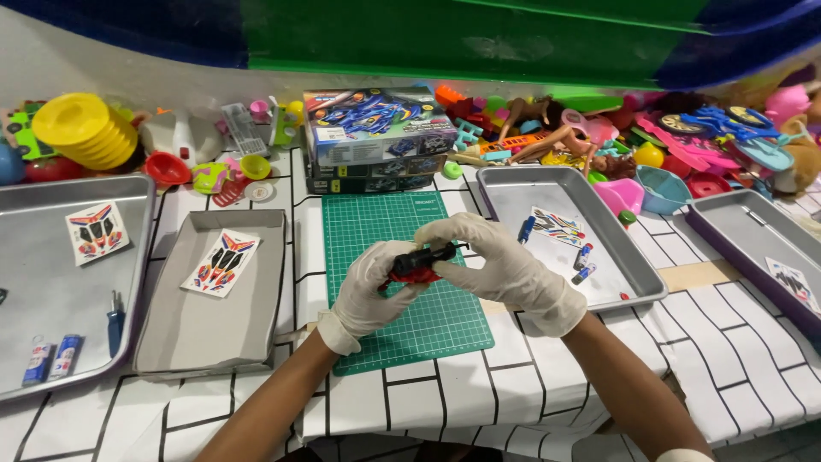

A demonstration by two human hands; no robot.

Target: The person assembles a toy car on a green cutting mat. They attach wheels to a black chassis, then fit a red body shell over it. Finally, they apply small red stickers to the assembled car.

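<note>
Both my hands wear white gloves and hold a small red and black toy car (416, 264) above a green cutting mat (402, 282). My left hand (368, 291) cups the car from below and the left. My right hand (496, 261) grips its top and right end with bent fingers. Much of the car is hidden by the fingers. A cardboard box lid (171, 338) with a sticker sheet (221, 262) lies left of the mat.
A metal tray (637, 282) right of the mat holds a sticker sheet, small batteries and a blue tool. Another tray (26, 376) at far left has a sticker sheet and batteries. A toy car kit box (376, 137) stands behind the mat. Colourful toys line the back.
</note>
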